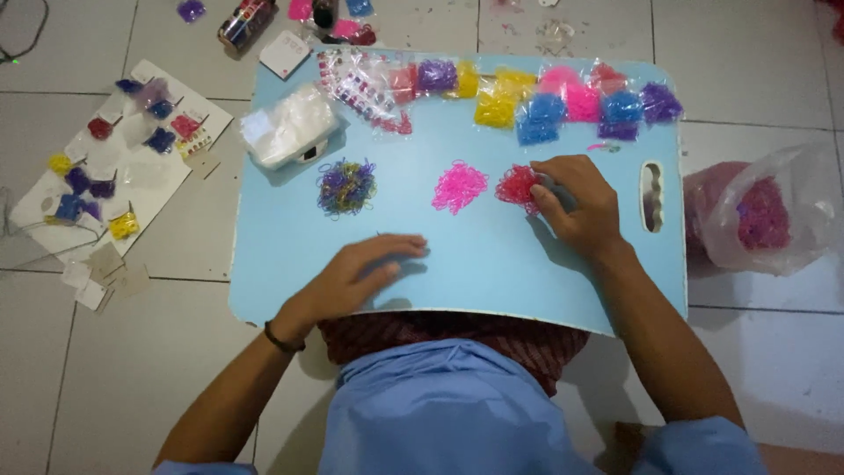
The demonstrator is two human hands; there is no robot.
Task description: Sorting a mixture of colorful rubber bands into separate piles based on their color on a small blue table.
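A light blue lap board [492, 255] lies in front of me. On it sit three small heaps of tiny rubber bands: a mixed purple and yellow heap [346, 186], a pink heap [459, 186] and a red heap [517, 186]. My right hand [576, 204] rests on the red heap with its fingers bent, pinching at it. My left hand [365, 273] lies flat on the bare board near its front edge, fingers together, holding nothing.
Small bags of coloured bands [545, 101] line the board's far edge, beside a stack of clear bags [288, 127]. A white card [114, 167] with filled packets lies on the tile floor at left. A plastic bag of red bands [765, 211] sits at right.
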